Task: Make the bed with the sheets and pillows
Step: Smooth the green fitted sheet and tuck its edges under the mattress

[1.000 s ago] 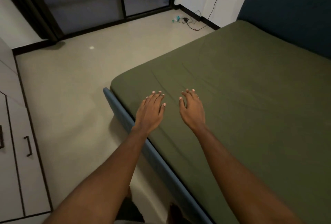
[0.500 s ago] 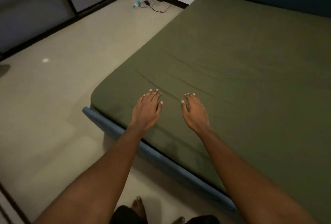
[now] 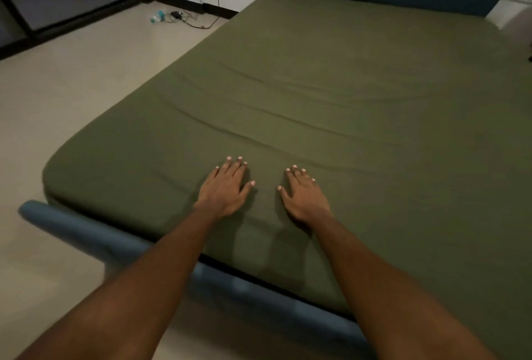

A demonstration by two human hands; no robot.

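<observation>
Left hand and right hand lie flat on unmarked green sheet.

Bed with blue padded frame carries a mattress under an olive-green fitted sheet, faintly creased. Left hand and right hand lie flat near the foot edge.

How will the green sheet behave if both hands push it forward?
The green sheet is probably soft and floppy: creases lie ahead of the left hand and right hand. It may bunch, not slide, since it looks tucked at the corner.
</observation>
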